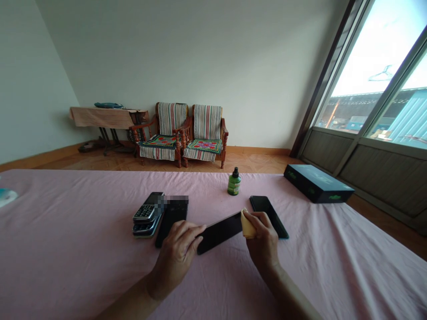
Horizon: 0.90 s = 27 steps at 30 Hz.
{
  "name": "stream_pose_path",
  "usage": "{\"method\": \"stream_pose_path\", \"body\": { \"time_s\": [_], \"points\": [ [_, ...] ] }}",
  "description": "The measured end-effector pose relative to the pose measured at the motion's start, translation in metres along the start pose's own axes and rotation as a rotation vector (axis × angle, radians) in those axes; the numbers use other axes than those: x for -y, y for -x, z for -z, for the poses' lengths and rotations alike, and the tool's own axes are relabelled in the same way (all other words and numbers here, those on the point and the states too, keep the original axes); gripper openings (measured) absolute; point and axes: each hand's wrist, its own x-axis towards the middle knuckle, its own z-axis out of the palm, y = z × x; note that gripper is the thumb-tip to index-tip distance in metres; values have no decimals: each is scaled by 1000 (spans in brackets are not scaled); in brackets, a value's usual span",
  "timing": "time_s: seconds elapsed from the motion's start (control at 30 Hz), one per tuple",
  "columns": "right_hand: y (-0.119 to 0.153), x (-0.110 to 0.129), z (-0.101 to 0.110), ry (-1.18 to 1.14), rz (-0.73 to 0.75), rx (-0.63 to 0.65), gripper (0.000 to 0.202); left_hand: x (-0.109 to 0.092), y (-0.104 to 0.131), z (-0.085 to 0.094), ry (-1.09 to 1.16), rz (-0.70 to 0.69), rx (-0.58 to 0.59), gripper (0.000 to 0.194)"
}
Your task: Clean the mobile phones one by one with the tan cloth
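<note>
A dark phone (220,233) is held slantwise above the pink cloth, its left end gripped by my left hand (178,249). My right hand (263,238) is closed on a yellow cloth (248,227), which touches the phone's right end. Flat on the sheet to the right lies another dark phone (269,216), partly behind my right hand. Left of my left hand lies a black phone (173,217), with a blurred patch over its top. Beside it are stacked keypad phones (147,215). A green spray bottle (234,182) with a black cap stands upright behind the held phone.
A black box (316,183) sits at the back right of the pink sheet (83,249). Beyond the sheet are two wooden chairs (205,133) and a covered side table (103,117). A pale blue-white item (6,196) shows at the left edge.
</note>
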Motion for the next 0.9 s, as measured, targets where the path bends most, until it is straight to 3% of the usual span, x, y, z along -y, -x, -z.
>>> {"method": "stream_pose_path", "body": {
  "time_s": [0.3,0.6,0.9],
  "points": [
    [-2,2,-2,-37,44,-16,40,1,1,-1,-42,-33,-18,22],
    [-4,5,-4,-57,100,68,49,1,2,-2,-67,-41,-15,23],
    [-6,6,-4,-96,134,117,43,-1,2,-1,-99,-102,-18,23]
  ]
}}
